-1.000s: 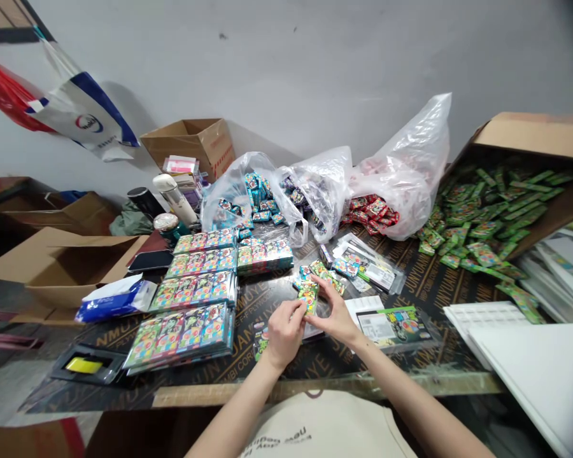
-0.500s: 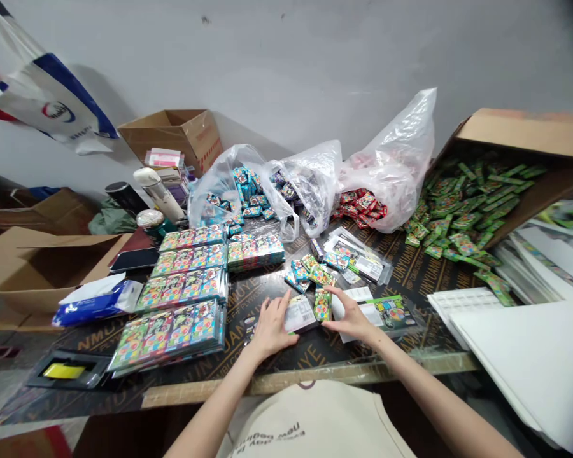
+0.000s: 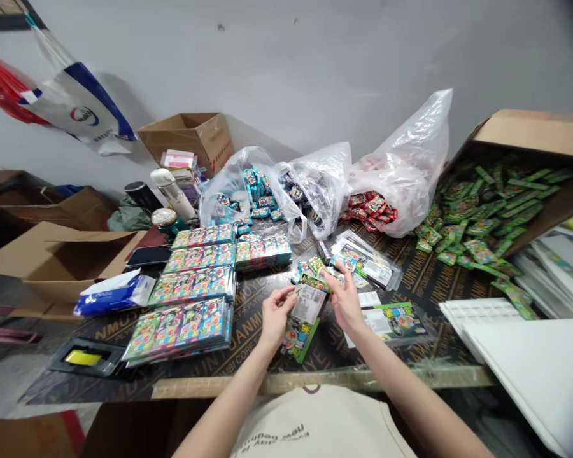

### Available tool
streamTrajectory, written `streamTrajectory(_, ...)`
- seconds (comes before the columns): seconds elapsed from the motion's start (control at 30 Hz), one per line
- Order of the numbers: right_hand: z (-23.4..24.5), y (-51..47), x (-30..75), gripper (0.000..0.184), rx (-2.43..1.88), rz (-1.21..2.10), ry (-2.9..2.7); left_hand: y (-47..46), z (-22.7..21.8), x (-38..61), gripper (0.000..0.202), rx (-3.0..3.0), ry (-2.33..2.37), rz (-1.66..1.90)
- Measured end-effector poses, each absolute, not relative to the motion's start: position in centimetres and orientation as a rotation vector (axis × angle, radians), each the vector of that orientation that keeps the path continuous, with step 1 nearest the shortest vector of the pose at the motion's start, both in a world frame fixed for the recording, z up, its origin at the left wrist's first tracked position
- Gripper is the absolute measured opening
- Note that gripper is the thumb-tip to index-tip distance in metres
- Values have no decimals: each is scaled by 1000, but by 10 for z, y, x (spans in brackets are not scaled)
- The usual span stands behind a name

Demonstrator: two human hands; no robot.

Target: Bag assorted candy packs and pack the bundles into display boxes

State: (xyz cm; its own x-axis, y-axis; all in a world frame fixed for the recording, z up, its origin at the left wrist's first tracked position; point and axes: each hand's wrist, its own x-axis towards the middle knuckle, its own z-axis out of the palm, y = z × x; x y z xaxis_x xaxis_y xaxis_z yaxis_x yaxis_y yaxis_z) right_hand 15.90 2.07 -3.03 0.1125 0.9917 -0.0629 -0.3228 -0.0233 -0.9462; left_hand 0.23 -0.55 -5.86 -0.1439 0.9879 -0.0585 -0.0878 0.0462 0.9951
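Observation:
My left hand (image 3: pixel 274 316) is closed on the left edge of a clear plastic sleeve with a printed card inside (image 3: pixel 302 320), held tilted above the dark table (image 3: pixel 410 267). My right hand (image 3: pixel 344 298) is at the sleeve's upper right with its fingers pinched on small colourful packets (image 3: pixel 321 280). More loose small packets (image 3: pixel 310 267) lie just beyond the hands. Another filled sleeve (image 3: pixel 395 320) lies flat to the right of my right wrist.
Stacks of filled sleeves (image 3: pixel 191 305) lie at left. Three clear plastic bags (image 3: pixel 315 184) of small packets sit at the back. A tipped cardboard box (image 3: pixel 516 184) spills green packets at right. White trays (image 3: pixel 539 356), open cartons (image 3: pixel 57 261) and a tissue pack (image 3: pixel 114 294) surround the table.
Half a second ago both hands pressed a sleeve flat on the table. Now the left hand has lifted the sleeve and the right hand has risen to its upper edge with packets.

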Motion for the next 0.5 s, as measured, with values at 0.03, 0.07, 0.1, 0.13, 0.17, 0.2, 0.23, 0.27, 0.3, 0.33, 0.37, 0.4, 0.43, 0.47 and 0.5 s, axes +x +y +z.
streamTrajectory(0.03,-31,22,151,55,-1092,1272,-747,-7,-60,7,33,927,1237,1358)
streamTrajectory(0.07,-32,22,144,49,-1124,1269,-665,-10,-61,11,32,820,1195,1402)
streamTrajectory(0.1,-31,22,138,45,-1143,1286,-619,-14,-61,16,32,712,1151,1440)
streamTrajectory(0.13,-30,20,134,43,-1147,1316,-603,-18,-60,20,30,609,1109,1472)
streamTrajectory(0.17,-28,19,131,42,-1137,1354,-610,-21,-58,23,28,520,1069,1487)
streamTrajectory(0.2,-25,16,129,42,-1113,1398,-629,-24,-54,25,27,449,1030,1483)
streamTrajectory(0.23,-22,14,128,44,-1076,1439,-650,-26,-51,26,26,397,996,1464)
streamTrajectory(0.27,-18,11,127,45,-1032,1465,-657,-26,-47,25,27,353,976,1439)
streamTrajectory(0.3,-15,9,127,46,-986,1480,-641,-26,-42,24,27,308,970,1414)
streamTrajectory(0.33,-12,6,127,47,-944,1492,-603,-24,-38,22,27,260,978,1387)
streamTrajectory(0.37,-10,5,128,47,-910,1505,-550,-21,-35,19,26,219,990,1355)
streamTrajectory(0.4,-9,4,129,47,-889,1519,-494,-18,-32,16,24,194,1003,1319)
streamTrajectory(0.43,-9,4,131,47,-881,1542,-447,-15,-29,14,22,191,1011,1277)
streamTrajectory(0.47,-10,5,132,47,-884,1580,-417,-11,-27,11,20,210,1011,1234)
streamTrajectory(0.5,-12,6,134,45,-899,1625,-407,-8,-25,8,17,246,1005,1196)
